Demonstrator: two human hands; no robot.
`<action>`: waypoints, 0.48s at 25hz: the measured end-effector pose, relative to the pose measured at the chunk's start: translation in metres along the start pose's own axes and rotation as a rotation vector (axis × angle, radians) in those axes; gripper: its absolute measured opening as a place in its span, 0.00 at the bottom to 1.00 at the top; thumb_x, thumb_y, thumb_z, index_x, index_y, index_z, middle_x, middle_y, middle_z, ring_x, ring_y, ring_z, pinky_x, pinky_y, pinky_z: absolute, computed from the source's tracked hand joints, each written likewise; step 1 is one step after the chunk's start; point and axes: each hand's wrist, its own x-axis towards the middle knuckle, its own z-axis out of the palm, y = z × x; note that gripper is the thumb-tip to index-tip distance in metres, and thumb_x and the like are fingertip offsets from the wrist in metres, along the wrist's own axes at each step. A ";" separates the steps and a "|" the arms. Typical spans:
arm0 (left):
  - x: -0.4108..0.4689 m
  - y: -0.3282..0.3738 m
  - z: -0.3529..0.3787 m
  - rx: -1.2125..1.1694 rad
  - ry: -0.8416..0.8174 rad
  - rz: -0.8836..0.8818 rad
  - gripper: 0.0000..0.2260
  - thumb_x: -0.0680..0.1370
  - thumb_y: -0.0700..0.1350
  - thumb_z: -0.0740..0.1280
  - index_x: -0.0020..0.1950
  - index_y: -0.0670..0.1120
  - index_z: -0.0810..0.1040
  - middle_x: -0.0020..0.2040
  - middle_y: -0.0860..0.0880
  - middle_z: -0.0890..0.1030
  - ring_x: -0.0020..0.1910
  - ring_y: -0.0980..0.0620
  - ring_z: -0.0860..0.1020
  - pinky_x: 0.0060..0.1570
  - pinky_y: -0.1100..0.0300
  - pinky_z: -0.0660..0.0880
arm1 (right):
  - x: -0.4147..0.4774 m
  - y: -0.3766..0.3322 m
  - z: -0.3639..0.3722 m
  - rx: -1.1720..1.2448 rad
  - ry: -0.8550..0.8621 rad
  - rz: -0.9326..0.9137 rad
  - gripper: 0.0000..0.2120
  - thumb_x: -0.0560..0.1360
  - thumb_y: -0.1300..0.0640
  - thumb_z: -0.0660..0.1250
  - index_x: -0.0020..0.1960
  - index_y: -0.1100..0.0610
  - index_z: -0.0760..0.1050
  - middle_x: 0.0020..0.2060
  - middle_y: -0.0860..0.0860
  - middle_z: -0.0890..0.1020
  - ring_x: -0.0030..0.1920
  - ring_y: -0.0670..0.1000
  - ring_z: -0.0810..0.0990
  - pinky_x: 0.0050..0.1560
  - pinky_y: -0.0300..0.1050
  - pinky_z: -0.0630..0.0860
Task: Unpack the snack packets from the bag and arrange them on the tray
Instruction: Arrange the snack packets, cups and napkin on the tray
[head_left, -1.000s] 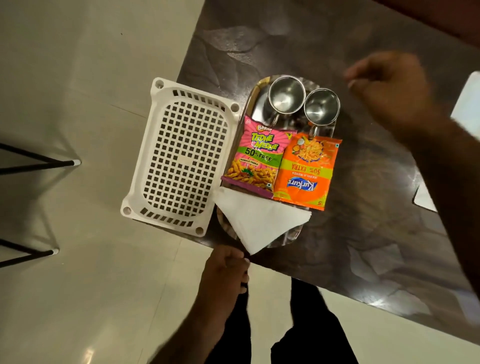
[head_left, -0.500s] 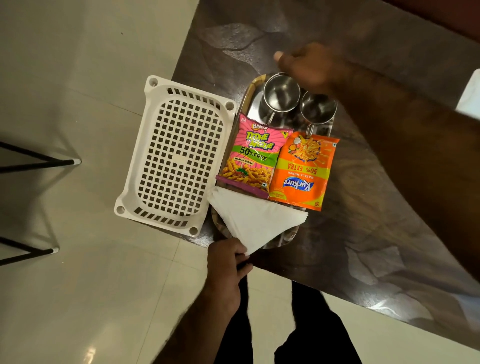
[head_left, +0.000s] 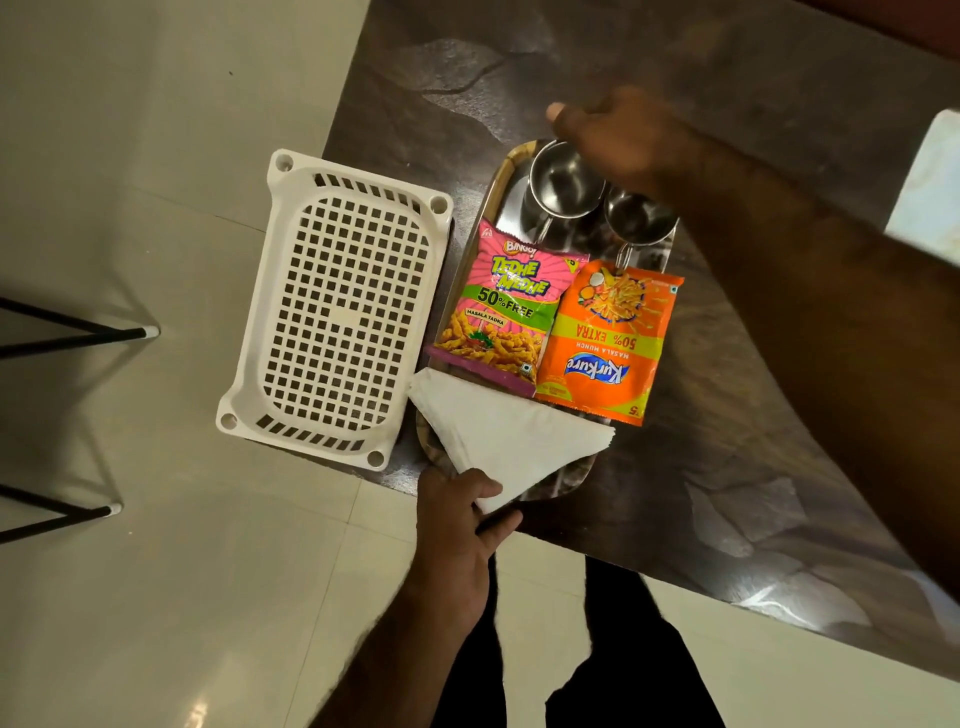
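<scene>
An oval steel tray (head_left: 506, 174) with a wooden rim lies on the dark table. Two snack packets lie side by side on it: a pink Bingo packet (head_left: 506, 312) and an orange Kurkure packet (head_left: 605, 348). My left hand (head_left: 457, 525) grips the tray's near edge, its thumb on the tip of a folded white napkin (head_left: 509, 436). At the far rim, my right hand (head_left: 623, 135) is curled over the edge beside a steel cup (head_left: 563, 179); its fingertips are hidden. No bag is in view.
A second steel cup (head_left: 636, 218) stands on the tray's far right. A white perforated plastic basket (head_left: 337, 312) lies upside down left of the tray, overhanging the table's corner (head_left: 395, 483). Black stand legs (head_left: 78, 338) rest on the tiled floor. A pale object (head_left: 930, 182) sits at the right edge.
My right hand swept left from the open table to the tray's far rim. My left hand rose from below the table edge and closed on the near rim.
</scene>
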 end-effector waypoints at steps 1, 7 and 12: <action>-0.003 -0.002 -0.001 0.009 -0.006 0.009 0.27 0.63 0.39 0.69 0.62 0.48 0.74 0.63 0.46 0.80 0.62 0.42 0.79 0.55 0.41 0.82 | -0.006 0.005 -0.005 -0.002 0.012 0.012 0.30 0.84 0.36 0.56 0.31 0.56 0.70 0.30 0.49 0.74 0.32 0.48 0.73 0.35 0.41 0.64; -0.022 -0.009 -0.001 0.147 -0.014 0.121 0.25 0.73 0.32 0.68 0.67 0.51 0.74 0.65 0.46 0.79 0.64 0.41 0.78 0.52 0.41 0.83 | -0.051 0.045 -0.036 0.181 0.074 0.075 0.27 0.84 0.40 0.58 0.65 0.60 0.83 0.62 0.56 0.86 0.63 0.56 0.83 0.65 0.50 0.76; -0.041 -0.015 0.025 0.316 -0.051 0.310 0.23 0.69 0.36 0.68 0.60 0.54 0.77 0.55 0.50 0.83 0.54 0.46 0.82 0.51 0.41 0.83 | -0.104 0.124 -0.072 0.283 0.128 0.221 0.30 0.84 0.37 0.55 0.58 0.62 0.83 0.61 0.60 0.84 0.63 0.60 0.82 0.68 0.55 0.75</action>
